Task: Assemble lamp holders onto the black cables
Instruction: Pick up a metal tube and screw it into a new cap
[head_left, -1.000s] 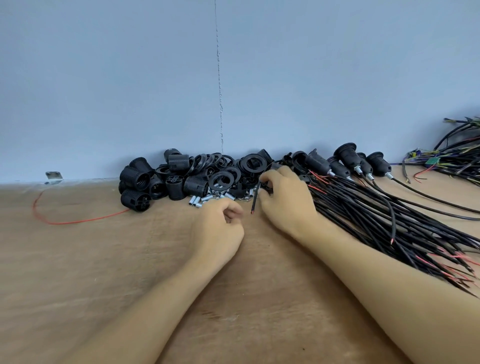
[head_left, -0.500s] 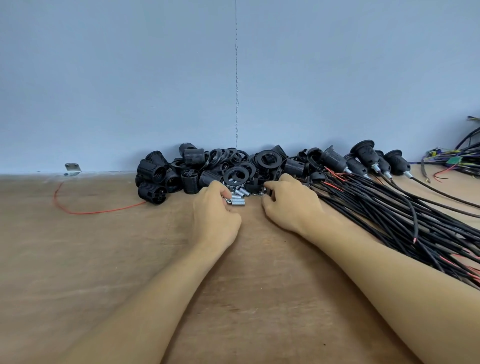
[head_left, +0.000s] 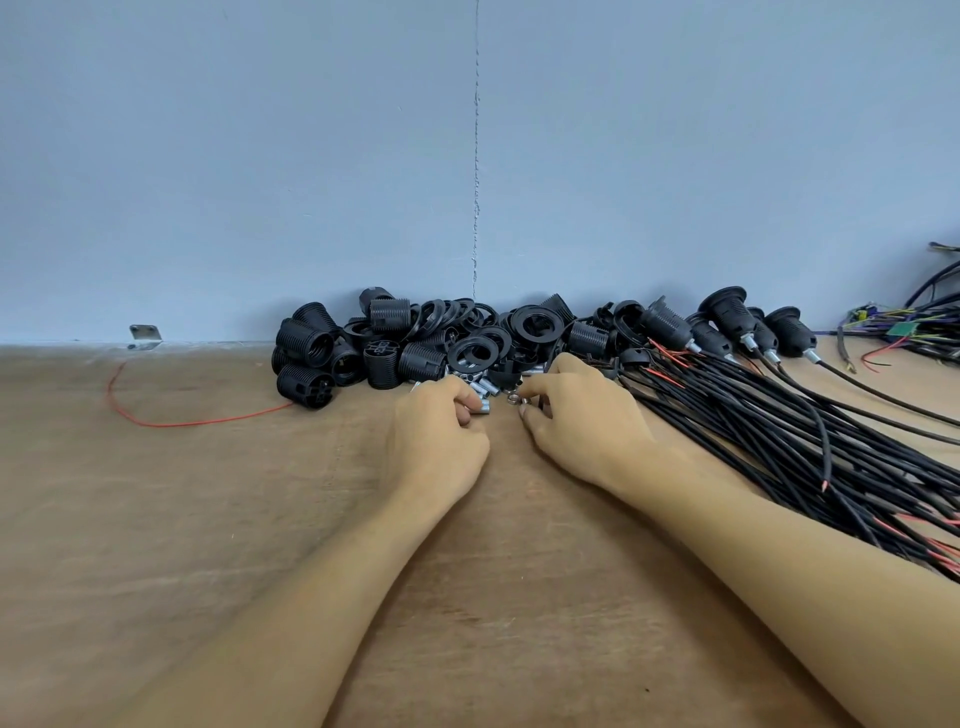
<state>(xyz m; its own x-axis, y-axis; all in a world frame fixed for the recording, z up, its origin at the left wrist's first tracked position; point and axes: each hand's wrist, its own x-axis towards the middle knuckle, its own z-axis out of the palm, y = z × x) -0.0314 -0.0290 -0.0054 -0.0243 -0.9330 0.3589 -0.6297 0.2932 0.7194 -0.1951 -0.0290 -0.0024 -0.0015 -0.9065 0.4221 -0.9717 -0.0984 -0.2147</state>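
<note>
While both forearms are reaching forward across the wooden bench (head_left: 156, 571), the left hand (head_left: 436, 441) is resting knuckles-up just short of a scatter of small metal tubes (head_left: 470, 382). Its grip is curling tightly inward, the forefinger tip touching a single tube (head_left: 483, 408); whether that tube is being pinched against the hidden thumb cannot be told. The right hand (head_left: 584, 428) is lying just beside it, palm down, with its grip partly open: thumb and forefinger are standing apart, and nothing is showing between them. A small metal ring (head_left: 513, 399) is lying on the bench just off those two fingertips, between the hands.

Behind the hands, a heap of loose black lamp holders (head_left: 363, 348), threaded bodies and flat collars mixed, is lying against the foot of the blue wall (head_left: 260, 156). Right of the right hand, a thick bundle of black cables (head_left: 779, 441) is fanning out across the bench toward the near right edge, with red cores showing at several cut ends; the right forearm is lying along its near side. At the far end of that bundle, several fitted holders (head_left: 724, 314) are sitting on cable ends, close to the wall. Farther right, a tangle of coloured wires (head_left: 914, 332) is lying apart from the rest. On the left, a loose red wire (head_left: 171, 425) is curving from the heap toward a metal bracket (head_left: 144, 336) at the wall.
</note>
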